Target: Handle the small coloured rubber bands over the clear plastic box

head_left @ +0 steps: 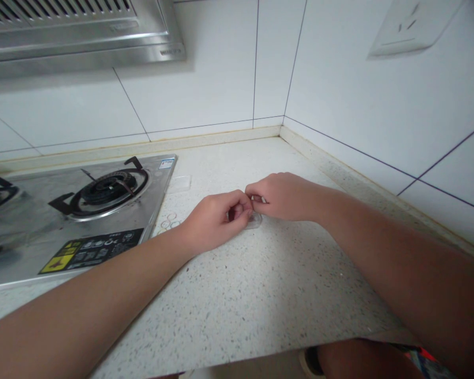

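My left hand (218, 218) and my right hand (282, 196) meet over the speckled countertop (237, 295). On both, the fingertips are pinched together; whatever lies between them is too small or hidden to make out. Under the fingertips sits a small clear plastic box (255, 223), partly covered by my hands. Several thin coloured loops (169, 221), like small rubber bands, lie on the counter left of my left hand. Farther back, close to the stove's edge, is a flat clear plastic piece (180, 183), shaped like a lid.
A steel gas stove (27, 226) fills the left side, its black burner (109, 188) standing up from the surface. Above it hangs a range hood (82, 37). White tiled walls meet at the back corner, with a socket (413, 26) at upper right.
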A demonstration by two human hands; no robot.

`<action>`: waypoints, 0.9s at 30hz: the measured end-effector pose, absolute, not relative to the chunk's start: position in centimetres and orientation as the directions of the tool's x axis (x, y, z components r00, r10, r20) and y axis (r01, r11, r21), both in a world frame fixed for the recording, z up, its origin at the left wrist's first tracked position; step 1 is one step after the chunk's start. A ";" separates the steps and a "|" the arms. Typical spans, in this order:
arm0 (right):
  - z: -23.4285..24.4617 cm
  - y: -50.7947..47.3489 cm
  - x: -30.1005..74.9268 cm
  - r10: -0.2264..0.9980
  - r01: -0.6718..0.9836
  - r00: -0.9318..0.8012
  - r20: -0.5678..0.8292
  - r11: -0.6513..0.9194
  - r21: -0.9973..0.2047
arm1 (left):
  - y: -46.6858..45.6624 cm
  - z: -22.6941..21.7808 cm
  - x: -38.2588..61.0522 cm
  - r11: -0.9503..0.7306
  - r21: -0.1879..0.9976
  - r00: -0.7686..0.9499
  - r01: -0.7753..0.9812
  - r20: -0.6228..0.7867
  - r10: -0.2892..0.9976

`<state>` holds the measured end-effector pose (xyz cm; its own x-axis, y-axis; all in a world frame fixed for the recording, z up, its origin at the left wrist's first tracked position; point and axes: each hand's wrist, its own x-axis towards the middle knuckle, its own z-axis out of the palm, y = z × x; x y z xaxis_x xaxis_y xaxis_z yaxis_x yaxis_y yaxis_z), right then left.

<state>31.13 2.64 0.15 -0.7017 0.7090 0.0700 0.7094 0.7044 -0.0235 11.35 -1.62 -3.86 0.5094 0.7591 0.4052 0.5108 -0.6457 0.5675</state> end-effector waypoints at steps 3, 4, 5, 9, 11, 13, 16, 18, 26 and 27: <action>0.1 2.7 31.1 0.707 0.707 -0.704 0.070 0.707 -0.026 | -1.6 -3.8 11.4 -0.643 0.570 0.509 0.512 0.401 0.761; 0.1 2.7 31.1 0.706 0.706 -0.705 0.070 0.707 -0.026 | -1.6 -3.8 11.4 -0.642 0.570 0.509 0.512 0.401 0.762; 0.2 2.7 31.1 0.706 0.707 -0.704 0.069 0.707 -0.026 | -1.6 -3.8 11.3 -0.642 0.570 0.508 0.513 0.401 0.762; 0.2 2.7 31.1 0.709 0.709 -0.702 0.059 0.705 -0.029 | -1.6 -3.8 11.3 -0.640 0.569 0.505 0.516 0.401 0.764; 0.3 2.6 31.0 0.708 0.708 -0.703 0.058 0.705 -0.029 | -1.6 -3.8 11.3 -0.640 0.569 0.506 0.517 0.400 0.764; 0.3 2.6 31.0 0.709 0.709 -0.703 0.057 0.705 -0.031 | -1.6 -3.8 11.3 -0.638 0.569 0.505 0.519 0.399 0.766; 0.4 2.4 31.0 0.706 0.705 -0.706 0.055 0.708 -0.035 | -1.6 -3.9 11.3 -0.637 0.568 0.507 0.521 0.395 0.766; 0.4 2.4 31.0 0.705 0.705 -0.707 0.051 0.709 -0.035 | -1.6 -3.9 11.3 -0.639 0.568 0.508 0.519 0.396 0.765; 0.4 2.3 31.2 0.710 0.708 -0.703 0.043 0.705 -0.042 | -1.6 -3.8 11.4 -0.635 0.569 0.507 0.523 0.390 0.768; 0.4 2.3 31.2 0.707 0.706 -0.705 0.046 0.707 -0.042 | -1.6 -3.8 11.4 -0.636 0.568 0.509 0.522 0.391 0.767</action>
